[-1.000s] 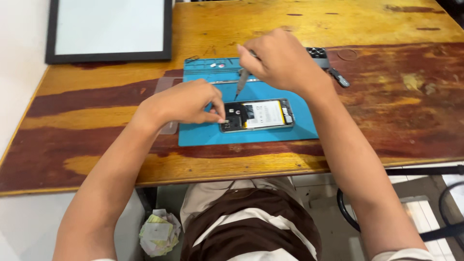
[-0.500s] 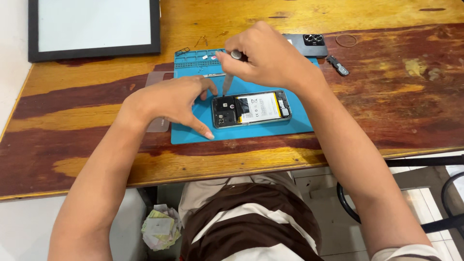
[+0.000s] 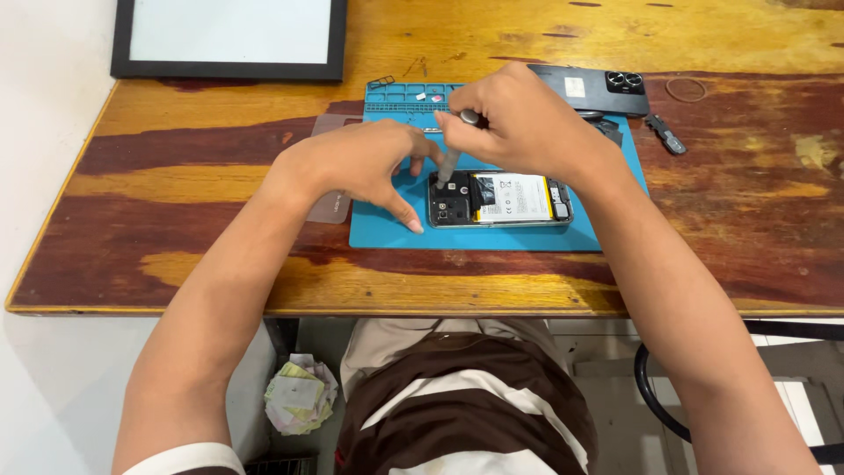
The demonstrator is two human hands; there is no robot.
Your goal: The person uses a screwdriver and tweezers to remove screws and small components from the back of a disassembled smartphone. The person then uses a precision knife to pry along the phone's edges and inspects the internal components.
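The opened phone (image 3: 499, 199) lies flat on the blue mat (image 3: 387, 227) near the front edge of the wooden table (image 3: 176, 264), its battery showing. The right hand (image 3: 527, 123) pinches a screwdriver (image 3: 452, 158) upright, tip down on the phone's dark camera end. The left hand (image 3: 360, 167) rests on the mat just beside that end, grasping nothing, thumb splayed toward the person. The back cover (image 3: 593, 88) sits at the mat's far corner (lenses up). A black-framed board (image 3: 229, 40) lies well apart, far left.
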